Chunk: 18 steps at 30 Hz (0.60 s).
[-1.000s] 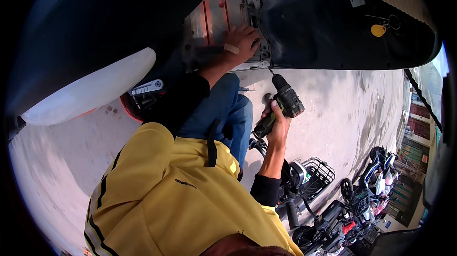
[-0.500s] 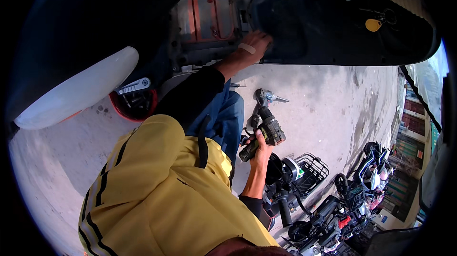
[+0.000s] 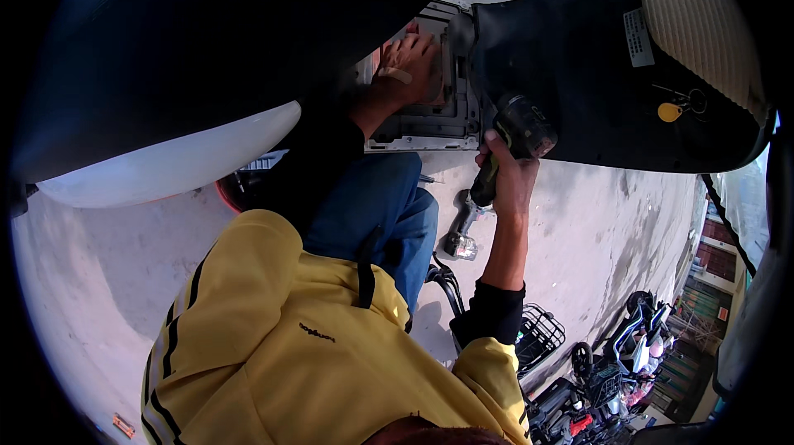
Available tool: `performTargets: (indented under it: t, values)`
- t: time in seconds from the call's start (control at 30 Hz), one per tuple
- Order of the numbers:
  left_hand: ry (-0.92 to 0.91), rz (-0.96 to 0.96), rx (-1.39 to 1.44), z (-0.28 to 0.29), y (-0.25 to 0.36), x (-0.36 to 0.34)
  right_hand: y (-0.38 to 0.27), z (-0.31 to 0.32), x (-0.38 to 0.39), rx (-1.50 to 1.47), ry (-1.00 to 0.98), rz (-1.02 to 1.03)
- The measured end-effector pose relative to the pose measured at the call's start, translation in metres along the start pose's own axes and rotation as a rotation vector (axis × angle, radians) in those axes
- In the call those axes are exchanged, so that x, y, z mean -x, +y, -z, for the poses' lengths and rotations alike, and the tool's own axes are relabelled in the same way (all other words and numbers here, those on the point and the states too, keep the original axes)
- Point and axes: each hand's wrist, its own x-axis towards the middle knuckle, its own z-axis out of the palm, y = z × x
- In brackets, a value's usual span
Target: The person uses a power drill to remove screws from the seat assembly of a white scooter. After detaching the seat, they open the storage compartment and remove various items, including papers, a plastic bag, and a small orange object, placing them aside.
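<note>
My right hand (image 3: 511, 176) grips a cordless drill (image 3: 523, 126) by its handle. The drill is raised against the dark inner panel (image 3: 579, 73) of a scooter, near the edge of the open floor compartment (image 3: 430, 126). Its tip is hidden in shadow, so contact cannot be told. My left hand (image 3: 409, 64), with a plaster on its wrist, lies with fingers stretched out over the reddish, grey-framed part inside that compartment. A second power tool (image 3: 463, 234) lies on the ground below the drill.
A ring of keys with a yellow tag (image 3: 670, 112) sits at the panel's right end. The dark seat (image 3: 207, 48) and a white body panel (image 3: 182, 155) overhang the left. A red tub (image 3: 227, 193) is partly hidden by my arm. Parked scooters (image 3: 612, 362) stand lower right.
My right hand has lifted the drill from beside my knee up to the scooter panel. The left hand has shifted left from the panel's edge into the compartment, and the view has tilted.
</note>
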Motion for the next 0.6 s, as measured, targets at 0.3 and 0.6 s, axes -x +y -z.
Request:
performTargets:
  t: [0.3,0.6]
  values:
    - [-0.054,0.029,-0.025,-0.001,0.008,-0.001,0.013,-0.047,-0.117,0.304,-0.117,-0.051]
    - [-0.009,0.024,-0.037,0.006,0.012,-0.004,0.018,-0.053,-0.137,0.405,-0.117,-0.047]
